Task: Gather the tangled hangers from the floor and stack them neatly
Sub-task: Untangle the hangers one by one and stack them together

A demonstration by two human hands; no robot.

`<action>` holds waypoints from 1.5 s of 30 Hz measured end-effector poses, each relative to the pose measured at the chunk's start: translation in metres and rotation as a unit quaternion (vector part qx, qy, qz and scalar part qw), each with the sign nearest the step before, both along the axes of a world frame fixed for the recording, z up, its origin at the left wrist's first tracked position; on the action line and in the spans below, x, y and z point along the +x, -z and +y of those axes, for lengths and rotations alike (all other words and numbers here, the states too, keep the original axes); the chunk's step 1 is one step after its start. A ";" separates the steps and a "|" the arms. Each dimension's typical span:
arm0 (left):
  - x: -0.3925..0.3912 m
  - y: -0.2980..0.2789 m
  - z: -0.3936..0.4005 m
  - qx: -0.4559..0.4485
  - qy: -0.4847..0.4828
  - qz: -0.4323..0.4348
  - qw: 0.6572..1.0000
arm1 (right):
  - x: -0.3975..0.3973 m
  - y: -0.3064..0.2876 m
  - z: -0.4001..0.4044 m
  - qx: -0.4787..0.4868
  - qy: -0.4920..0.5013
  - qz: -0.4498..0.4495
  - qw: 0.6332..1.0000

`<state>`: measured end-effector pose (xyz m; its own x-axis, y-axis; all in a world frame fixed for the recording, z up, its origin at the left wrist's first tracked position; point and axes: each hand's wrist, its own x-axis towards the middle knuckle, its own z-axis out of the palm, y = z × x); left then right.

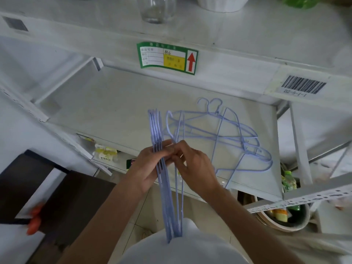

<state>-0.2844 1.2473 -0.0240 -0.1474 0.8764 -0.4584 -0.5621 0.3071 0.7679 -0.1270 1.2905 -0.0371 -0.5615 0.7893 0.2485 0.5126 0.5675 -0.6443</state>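
Several light-blue wire hangers form a flat bundle [165,187], held upright in front of my body. My left hand [150,166] is shut around that bundle near its middle. My right hand [194,164] pinches one more blue hanger [179,130] right beside the bundle, fingertips meeting my left hand's fingers. A loose tangle of blue hangers [234,134] lies on the white shelf [114,103] just right of my hands, hooks pointing toward the back.
The shelf above carries a green label [167,58], a barcode tag [302,86], a glass jar [156,8] and a white bowl [222,2]. A metal shelf post [301,149] stands at right. A basin of packets [283,216] sits lower right; a dark box [57,202] is at left.
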 end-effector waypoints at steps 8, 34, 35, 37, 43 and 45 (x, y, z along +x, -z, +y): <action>0.009 0.001 0.006 -0.045 0.056 -0.008 0.997 | 0.015 0.011 -0.005 0.021 -0.015 0.018 1.000; 0.006 0.015 -0.031 -0.009 0.116 0.137 0.984 | 0.148 0.110 0.134 -0.343 0.387 0.014 0.856; 0.008 0.014 -0.032 -0.006 0.105 0.133 0.985 | 0.145 0.111 0.131 -0.347 0.367 0.052 0.862; 0.010 0.013 -0.035 0.008 0.092 0.146 0.985 | 0.137 0.108 0.126 -0.369 0.316 0.141 0.862; 0.022 0.012 -0.038 0.040 0.075 0.205 0.975 | 0.108 0.081 0.115 -0.324 0.195 0.231 0.897; 0.023 0.011 -0.037 0.039 0.063 0.208 0.975 | 0.098 0.066 0.110 -0.302 0.156 0.215 0.915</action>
